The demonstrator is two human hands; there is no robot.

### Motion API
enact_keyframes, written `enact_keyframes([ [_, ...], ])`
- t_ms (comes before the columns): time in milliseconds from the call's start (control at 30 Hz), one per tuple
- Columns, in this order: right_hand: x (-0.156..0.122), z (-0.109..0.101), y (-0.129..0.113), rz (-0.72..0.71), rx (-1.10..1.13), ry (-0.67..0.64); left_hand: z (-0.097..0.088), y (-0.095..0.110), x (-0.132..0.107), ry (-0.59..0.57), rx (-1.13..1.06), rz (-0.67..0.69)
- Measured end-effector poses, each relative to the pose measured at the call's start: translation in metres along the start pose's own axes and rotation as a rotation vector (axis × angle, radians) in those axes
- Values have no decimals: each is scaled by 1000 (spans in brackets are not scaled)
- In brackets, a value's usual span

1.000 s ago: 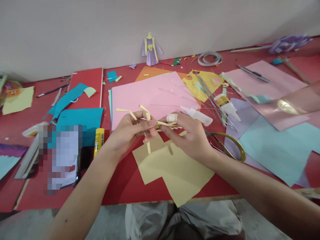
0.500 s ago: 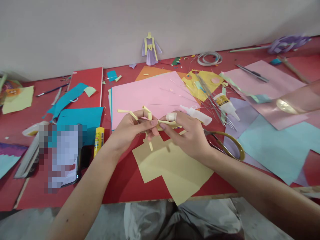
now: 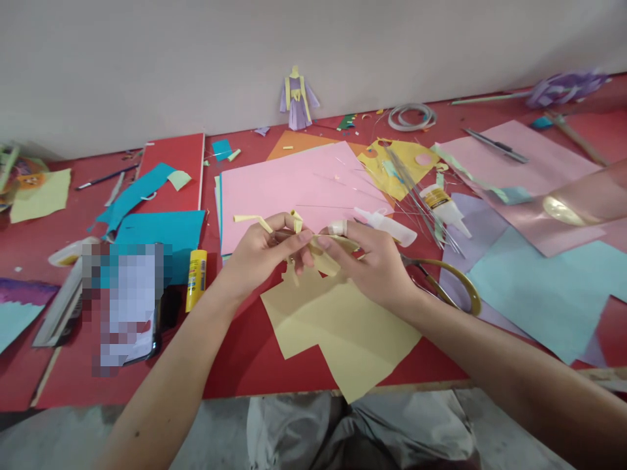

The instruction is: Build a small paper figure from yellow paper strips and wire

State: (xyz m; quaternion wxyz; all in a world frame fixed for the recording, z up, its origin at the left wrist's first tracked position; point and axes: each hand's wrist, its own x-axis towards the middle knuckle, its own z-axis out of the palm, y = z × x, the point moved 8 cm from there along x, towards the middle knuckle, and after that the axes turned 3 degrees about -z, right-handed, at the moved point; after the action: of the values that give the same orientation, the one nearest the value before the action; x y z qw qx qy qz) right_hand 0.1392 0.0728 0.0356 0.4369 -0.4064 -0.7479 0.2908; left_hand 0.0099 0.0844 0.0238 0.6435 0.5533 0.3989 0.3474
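Left hand [image 3: 269,251] and right hand [image 3: 372,261] pinch a pale yellow paper piece [image 3: 326,263] in narrow grips above the far edge of a cream paper sheet [image 3: 353,326]; rolled paper strips [image 3: 297,222] jut from the left. The step appears to be folding or rolling, though fingers hide the crease; the next move calls for light, even thumb pressure.

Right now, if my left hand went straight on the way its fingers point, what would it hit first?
Your left hand would likely meet your right hand first, beyond the yellow paper they both hold; depth is unclear.
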Motion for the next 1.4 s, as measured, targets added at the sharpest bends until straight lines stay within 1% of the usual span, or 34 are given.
enact_keyframes([
  [267, -1, 1, 3, 56, 35, -12, 1, -2, -1, -33, 45, -13],
  [567, -2, 2, 7, 107, 112, -11, -1, -2, 1, -21, 64, -10],
  [733, -1, 2, 7, 97, 136, -14, -1, -2, 1, -22, 68, -12],
  [867, 0, 3, 6, 83, 137, -13, -1, -2, -1, -16, 71, -7],
  [1100, -1, 3, 8, 115, 94, -19, -3, -3, 0, -2, 74, 3],
  [1233, -2, 2, 9, 135, 37, -9, -4, -5, 0, 1, 75, -17],
  [1400, -1, 4, 10, 135, 43, -37, -6, -6, 2, 26, 126, -34],
])
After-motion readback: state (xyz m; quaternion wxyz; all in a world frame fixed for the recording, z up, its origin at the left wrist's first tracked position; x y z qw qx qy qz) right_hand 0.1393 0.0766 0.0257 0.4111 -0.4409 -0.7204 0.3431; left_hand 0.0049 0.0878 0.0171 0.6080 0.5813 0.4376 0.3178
